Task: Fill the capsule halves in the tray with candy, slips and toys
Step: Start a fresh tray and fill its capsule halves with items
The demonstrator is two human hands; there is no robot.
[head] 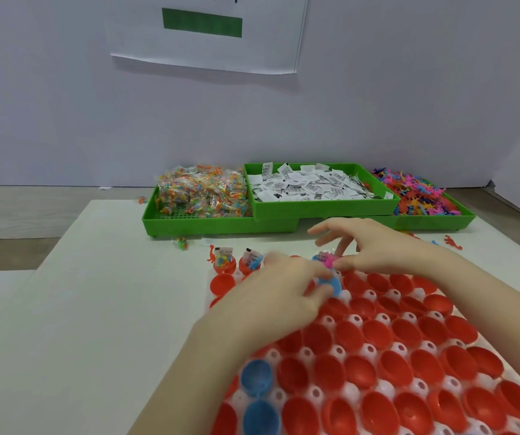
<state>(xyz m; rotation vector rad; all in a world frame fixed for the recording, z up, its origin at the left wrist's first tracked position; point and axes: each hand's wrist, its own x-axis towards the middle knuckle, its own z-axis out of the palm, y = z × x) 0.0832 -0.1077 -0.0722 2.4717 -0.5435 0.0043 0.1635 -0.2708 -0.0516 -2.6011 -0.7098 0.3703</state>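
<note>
A white tray (351, 391) holds several red capsule halves (378, 334) and two blue ones (256, 376) at its near left. Two far-left red halves (224, 264) are filled with candy, a slip and a toy. My left hand (279, 290) grips a blue capsule half (331, 285) over the tray's far rows. My right hand (375, 246) hovers just behind it, fingers spread, thumb and finger pinching a bundle with a pink toy and a slip (326, 258).
Three green bins stand at the back: candy bags (202, 193) on the left, white slips (312, 185) in the middle, coloured toys (419, 196) on the right. A loose candy bag (182, 243) and stray toys (453, 243) lie on the white board.
</note>
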